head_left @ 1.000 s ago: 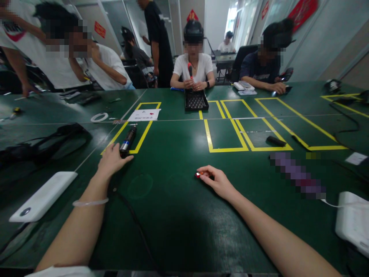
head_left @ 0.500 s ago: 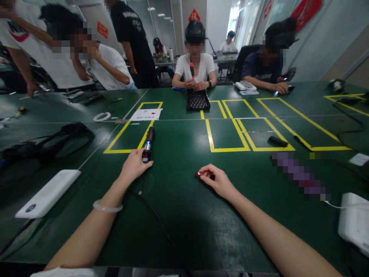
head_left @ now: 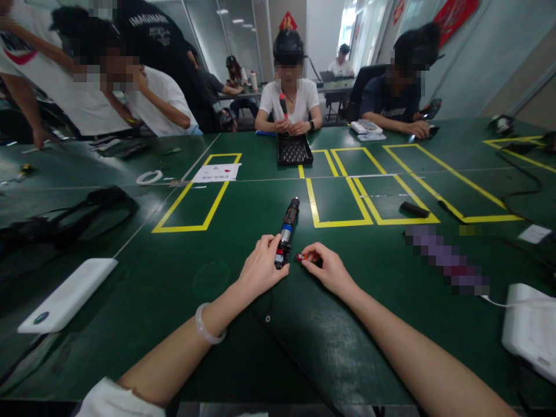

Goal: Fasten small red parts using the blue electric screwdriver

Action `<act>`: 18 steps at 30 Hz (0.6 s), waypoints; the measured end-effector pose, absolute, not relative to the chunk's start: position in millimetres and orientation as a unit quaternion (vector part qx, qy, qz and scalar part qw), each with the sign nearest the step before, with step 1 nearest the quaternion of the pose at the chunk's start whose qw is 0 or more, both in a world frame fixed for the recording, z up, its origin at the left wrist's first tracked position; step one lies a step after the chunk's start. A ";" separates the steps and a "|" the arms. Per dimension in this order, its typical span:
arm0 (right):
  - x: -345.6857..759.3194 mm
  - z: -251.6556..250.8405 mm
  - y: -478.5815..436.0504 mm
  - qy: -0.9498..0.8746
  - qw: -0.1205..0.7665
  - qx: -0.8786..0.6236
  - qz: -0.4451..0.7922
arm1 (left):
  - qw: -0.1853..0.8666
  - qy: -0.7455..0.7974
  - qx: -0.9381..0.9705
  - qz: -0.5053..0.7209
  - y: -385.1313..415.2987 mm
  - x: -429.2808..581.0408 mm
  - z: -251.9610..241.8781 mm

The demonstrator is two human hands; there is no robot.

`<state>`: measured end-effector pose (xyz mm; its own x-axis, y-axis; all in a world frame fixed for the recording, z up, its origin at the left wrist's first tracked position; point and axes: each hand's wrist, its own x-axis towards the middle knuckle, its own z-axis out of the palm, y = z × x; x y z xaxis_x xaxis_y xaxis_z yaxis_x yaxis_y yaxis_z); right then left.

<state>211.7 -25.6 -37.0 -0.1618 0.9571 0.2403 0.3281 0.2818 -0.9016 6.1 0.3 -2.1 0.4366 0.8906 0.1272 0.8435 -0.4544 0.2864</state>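
Note:
My left hand (head_left: 262, 265) is closed round the rear end of a corded electric screwdriver (head_left: 287, 230), dark with a silver section and a blue band. Its tip points away from me, over the green table. A black cord (head_left: 289, 351) trails from it toward my body. Just to the right, my right hand (head_left: 329, 267) pinches a small red and orange piece (head_left: 300, 258) between thumb and fingers; its kind is too small to tell. The piece is close beside the screwdriver's rear end, with a narrow gap between them.
Yellow tape outlines (head_left: 343, 222) mark the green table (head_left: 208, 324). A white power bank (head_left: 69, 296) lies left, a white device (head_left: 530, 330) right. Across the table a person (head_left: 289, 104) holds a red-handled screwdriver over a black tray (head_left: 295, 152). A paper sheet (head_left: 217, 172) lies at the centre left.
My left hand has carried the electric screwdriver rightward, from beside the left tape outline to close beside my right hand. My right hand still pinches the small piece in about the same place.

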 end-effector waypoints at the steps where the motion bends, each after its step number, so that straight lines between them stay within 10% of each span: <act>1: 212.2 -37.0 -25.6 -0.678 0.433 -0.481 0.349 | 0.097 0.509 0.845 0.130 -1.7 10.0 -2.9; 18: 210.5 -37.0 -25.1 -0.753 0.362 -0.497 0.237 | 0.093 0.498 0.852 0.134 -13.4 24.5 -5.3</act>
<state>210.5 -25.1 -37.0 -0.2449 0.9188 0.3095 0.5764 0.3947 -0.7155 24.5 -13.4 -5.3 0.4686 0.8728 0.1364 0.8227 -0.4874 0.2925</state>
